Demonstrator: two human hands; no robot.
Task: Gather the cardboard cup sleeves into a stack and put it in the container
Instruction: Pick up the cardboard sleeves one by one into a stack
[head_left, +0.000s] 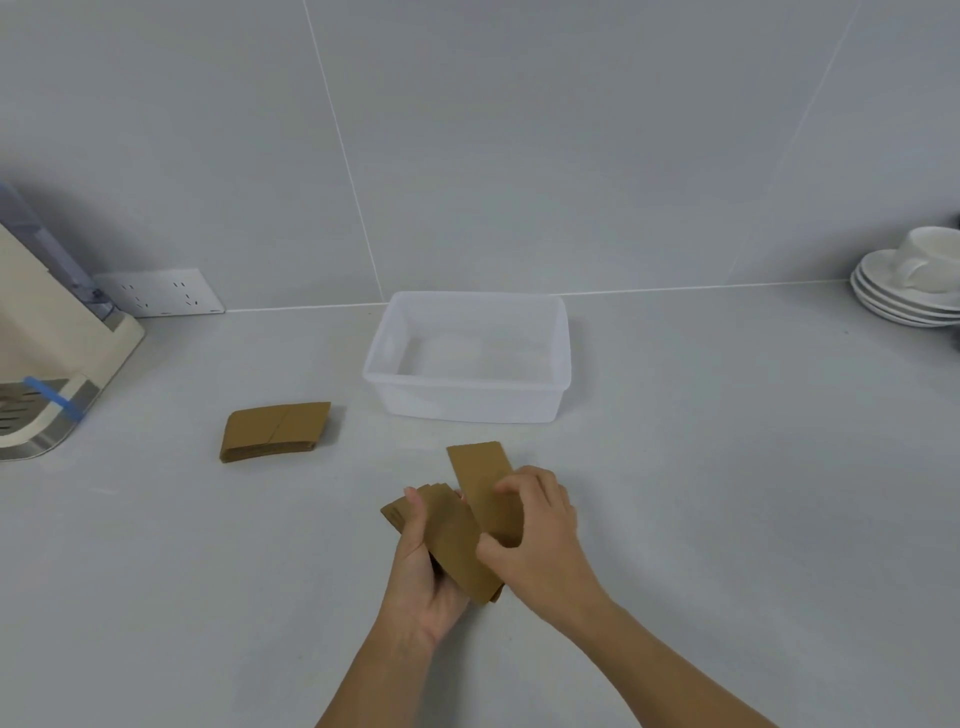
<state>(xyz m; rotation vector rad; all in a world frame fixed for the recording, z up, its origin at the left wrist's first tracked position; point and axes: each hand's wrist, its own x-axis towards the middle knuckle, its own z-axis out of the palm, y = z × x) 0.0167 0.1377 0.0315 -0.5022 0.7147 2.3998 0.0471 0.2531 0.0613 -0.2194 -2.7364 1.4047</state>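
My left hand (423, 582) cradles a fanned bunch of brown cardboard cup sleeves (452, 540) just above the counter. My right hand (535, 525) grips a further sleeve (480, 470) that sticks up and away from the bunch, pressed against it. A second small pile of sleeves (275, 431) lies flat on the counter to the left, apart from both hands. The clear plastic container (563, 358) stands behind my hands, with nothing visible inside.
A beige coffee machine (47, 343) with a drip tray occupies the left edge. A wall socket (161, 293) sits behind it. Stacked white saucers with a cup (909, 286) stand at the far right. The grey counter (727, 467) meets a tiled wall.
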